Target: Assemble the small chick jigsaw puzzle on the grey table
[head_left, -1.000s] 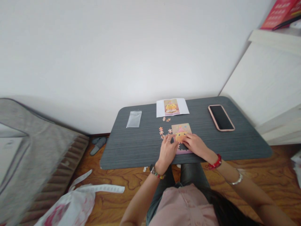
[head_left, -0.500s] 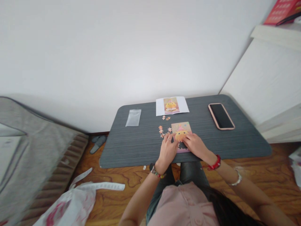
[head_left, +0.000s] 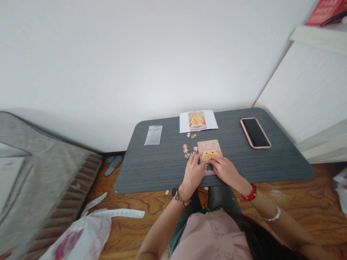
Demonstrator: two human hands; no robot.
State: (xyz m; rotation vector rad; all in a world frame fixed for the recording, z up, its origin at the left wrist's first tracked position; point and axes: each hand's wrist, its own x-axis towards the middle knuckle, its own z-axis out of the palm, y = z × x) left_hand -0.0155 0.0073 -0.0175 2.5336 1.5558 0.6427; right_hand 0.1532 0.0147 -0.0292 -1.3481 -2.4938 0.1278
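A partly assembled jigsaw puzzle with a yellow character in a pink hat lies near the table's front edge; gaps show in its lower part. My left hand rests at its left edge, fingers spread forward and touching it. My right hand is over the lower right of the puzzle, its fingertips bunched together on the surface; anything between them is too small to make out. Loose puzzle pieces lie just beyond my left fingers, and a few more pieces sit farther back.
Behind the puzzle, a creased white sheet carries the same picture. To the left on the dark table is a clear plastic bag; to the right, a phone in a pink case. A white wall borders the back.
My right hand has shifted slightly down and to the right, uncovering more of the character's face. The left hand stays in place at the puzzle's edge.
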